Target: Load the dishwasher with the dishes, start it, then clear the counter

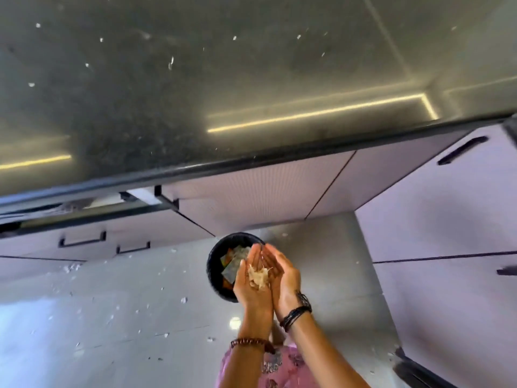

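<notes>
My arms are bare to the elbow. On my left wrist sits a bracelet of dark reddish-brown beads (253, 343). My right wrist carries several thin black cords (297, 312) stacked together. Below, my pink patterned garment (282, 368) shows.

Pale scraps (258, 276) above black bin (216, 264)
</notes>
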